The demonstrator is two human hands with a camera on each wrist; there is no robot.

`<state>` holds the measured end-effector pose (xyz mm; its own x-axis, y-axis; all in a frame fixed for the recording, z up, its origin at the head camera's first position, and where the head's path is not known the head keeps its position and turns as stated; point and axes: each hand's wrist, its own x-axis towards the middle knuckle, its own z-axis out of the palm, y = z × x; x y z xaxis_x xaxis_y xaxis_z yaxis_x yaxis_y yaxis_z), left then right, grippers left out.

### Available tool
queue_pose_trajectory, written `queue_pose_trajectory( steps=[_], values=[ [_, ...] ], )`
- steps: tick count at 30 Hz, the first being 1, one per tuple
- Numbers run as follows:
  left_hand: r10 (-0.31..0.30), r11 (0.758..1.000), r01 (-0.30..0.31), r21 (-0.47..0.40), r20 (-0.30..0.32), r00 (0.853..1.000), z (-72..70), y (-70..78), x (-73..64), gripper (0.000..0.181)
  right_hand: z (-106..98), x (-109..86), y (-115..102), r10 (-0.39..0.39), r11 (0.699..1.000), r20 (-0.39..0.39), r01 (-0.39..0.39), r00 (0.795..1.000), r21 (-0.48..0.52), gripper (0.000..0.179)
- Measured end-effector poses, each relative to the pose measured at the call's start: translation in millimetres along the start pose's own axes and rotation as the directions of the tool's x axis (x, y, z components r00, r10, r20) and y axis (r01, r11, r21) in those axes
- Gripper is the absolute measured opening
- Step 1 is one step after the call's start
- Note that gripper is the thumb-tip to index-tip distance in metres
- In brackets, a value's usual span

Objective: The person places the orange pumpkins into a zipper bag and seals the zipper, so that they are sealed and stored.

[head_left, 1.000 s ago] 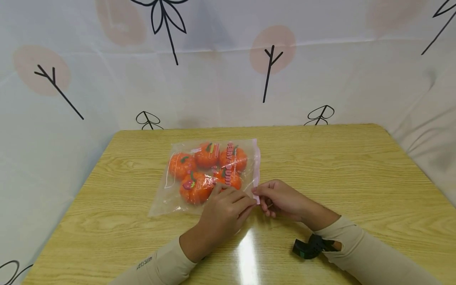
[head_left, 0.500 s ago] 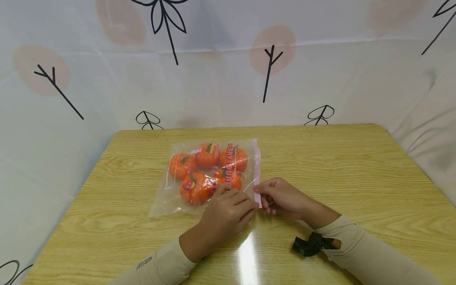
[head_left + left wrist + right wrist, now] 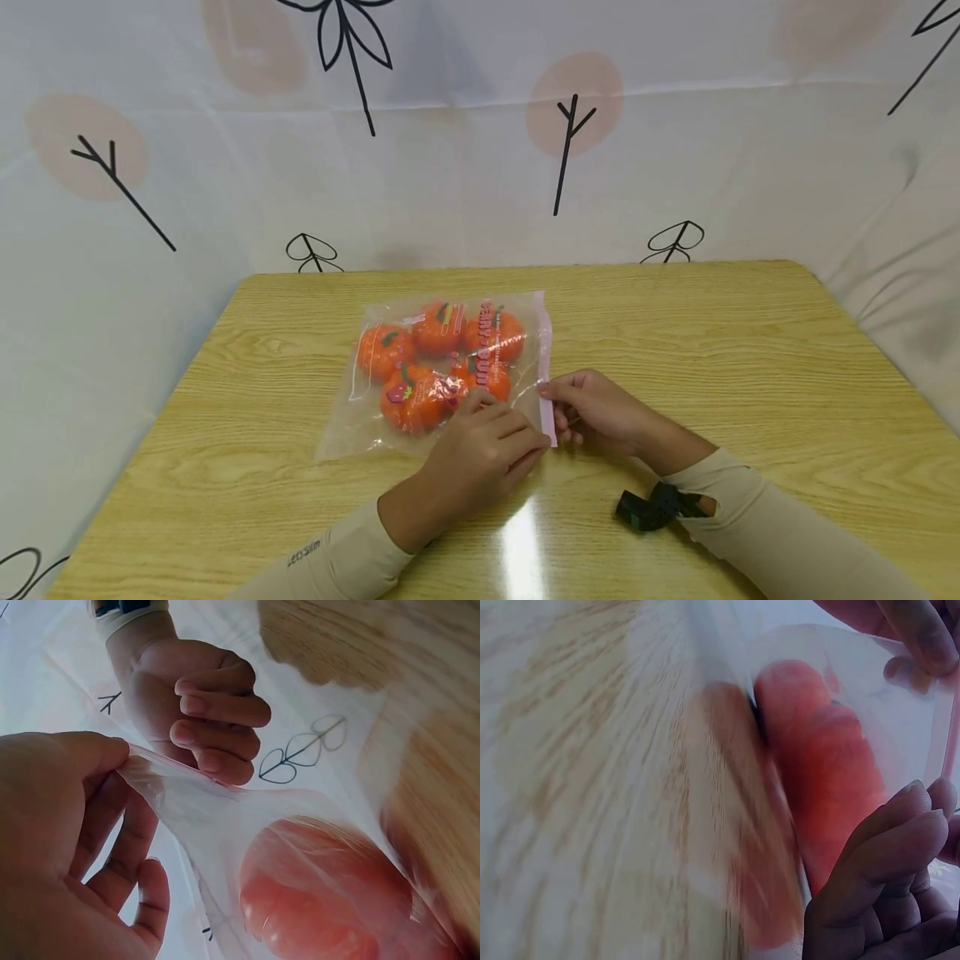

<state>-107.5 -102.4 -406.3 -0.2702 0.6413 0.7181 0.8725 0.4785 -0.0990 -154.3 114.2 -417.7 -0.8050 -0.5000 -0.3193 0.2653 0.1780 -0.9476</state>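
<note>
A clear printed zip bag [image 3: 345, 433] lies on the table with several small orange pumpkins [image 3: 438, 329] inside. Its pink zip strip [image 3: 544, 342] runs along the right edge. My left hand [image 3: 480, 454] pinches the near corner of that strip between thumb and finger. Just beyond, my right hand [image 3: 603, 408] pinches the strip by thumb and forefinger, other fingers curled beneath. In the left wrist view the bag's edge is raised at the left hand's [image 3: 52, 825] fingertips. Pumpkins [image 3: 825, 757] show through the film in the right wrist view.
The wood-grain table [image 3: 712, 333] extends around the bag on all sides. A white cloth [image 3: 450, 183] with printed plants hangs behind and at the sides. A black device [image 3: 648, 508] is strapped to the right wrist.
My left hand has moved a little right and nearer, drawing the strip's near end with it. My right hand has edged farther away along the strip. The bag has shifted slightly right.
</note>
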Motion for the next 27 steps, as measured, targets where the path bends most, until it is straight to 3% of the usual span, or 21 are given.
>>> queue_pose_trajectory(
  steps=[18,27],
  values=[
    [0.039,0.999,-0.04,0.017,0.019,0.999,-2.0,2.3,-1.2,0.005,-3.9,2.2,-0.1,-0.016,1.0,-0.033,0.016,0.999,-0.003,0.033],
    [0.056,0.998,-0.056,-0.024,0.014,0.998,-1.2,2.8,-0.8,0.004,-6.5,2.9,1.8,-0.028,1.0,-0.037,0.028,0.999,-0.008,0.034]
  ],
)
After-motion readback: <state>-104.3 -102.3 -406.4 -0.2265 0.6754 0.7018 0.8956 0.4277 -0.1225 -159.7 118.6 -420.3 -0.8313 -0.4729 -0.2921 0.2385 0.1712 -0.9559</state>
